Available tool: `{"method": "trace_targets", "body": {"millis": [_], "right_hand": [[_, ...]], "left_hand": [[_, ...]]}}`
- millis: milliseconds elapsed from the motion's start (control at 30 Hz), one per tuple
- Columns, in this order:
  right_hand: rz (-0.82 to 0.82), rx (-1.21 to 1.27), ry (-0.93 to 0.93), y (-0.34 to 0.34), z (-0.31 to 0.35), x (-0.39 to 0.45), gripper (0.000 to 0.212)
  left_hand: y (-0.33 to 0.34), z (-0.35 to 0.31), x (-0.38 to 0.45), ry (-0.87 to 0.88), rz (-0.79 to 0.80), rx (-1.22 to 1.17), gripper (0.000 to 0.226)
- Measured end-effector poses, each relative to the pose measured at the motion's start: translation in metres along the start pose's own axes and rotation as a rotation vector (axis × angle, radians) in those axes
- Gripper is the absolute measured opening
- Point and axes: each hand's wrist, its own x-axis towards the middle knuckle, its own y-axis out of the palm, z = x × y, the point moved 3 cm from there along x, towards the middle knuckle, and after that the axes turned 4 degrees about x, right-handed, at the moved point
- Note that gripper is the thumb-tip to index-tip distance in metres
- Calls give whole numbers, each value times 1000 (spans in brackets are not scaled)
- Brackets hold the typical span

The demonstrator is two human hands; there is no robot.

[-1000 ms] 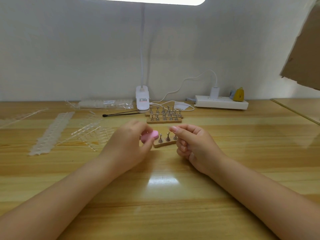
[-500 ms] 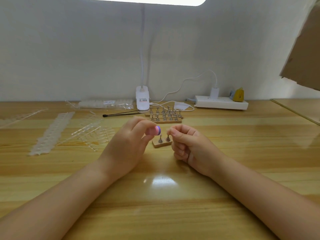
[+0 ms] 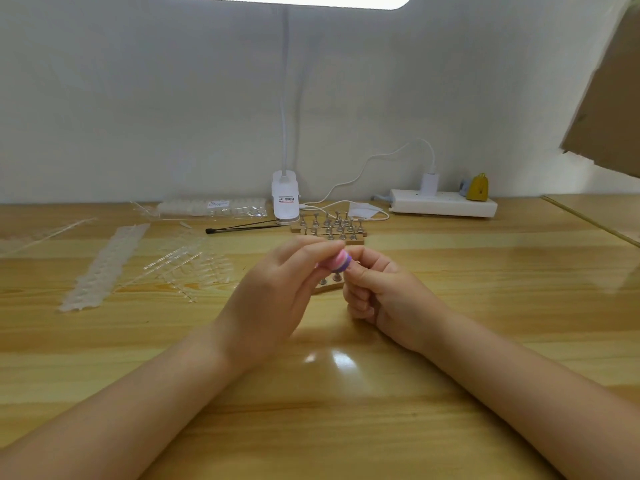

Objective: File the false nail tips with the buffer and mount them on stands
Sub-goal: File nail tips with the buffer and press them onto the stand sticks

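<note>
left hand (image 3: 266, 299) gripping pink buffer (image 3: 338, 262), right hand (image 3: 384, 292) curled beside it

Left hand (image 3: 266, 299) pinching pink-and-purple buffer (image 3: 338, 262) at fingertips, right hand (image 3: 384, 296) curled, touching buffer's right side, small wooden stand block (image 3: 329, 284) just behind hands, larger stand rack (image 3: 330, 228) farther back

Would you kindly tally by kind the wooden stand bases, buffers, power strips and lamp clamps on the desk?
Wooden stand bases: 2, far one behind the hands, near one below them
Buffers: 1, pink and purple buffer held in the left hand, right hand beside it
Power strips: 1
Lamp clamps: 1
Total: 5
</note>
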Motion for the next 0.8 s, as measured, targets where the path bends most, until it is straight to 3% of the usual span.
{"method": "trace_targets", "body": {"millis": [133,233,300,467,633,800], "right_hand": [[-18,5,3,-1,1,1,8],[-14,-4,-2,0,1,0,10],[0,-14,8,1,1,0,10],[-1,1,72,1,3,-1,14],[12,-18,71,3,3,-1,11],[-19,3,116,1,3,-1,21]], "left_hand": [[-4,10,-5,-44,17,167,26],[-3,1,-1,-9,-36,151,39],[0,-4,-2,42,14,156,45],[-8,7,-4,-40,57,283,31],[-1,-12,0,111,77,211,20],[-10,9,-3,-69,103,288,16]]}}
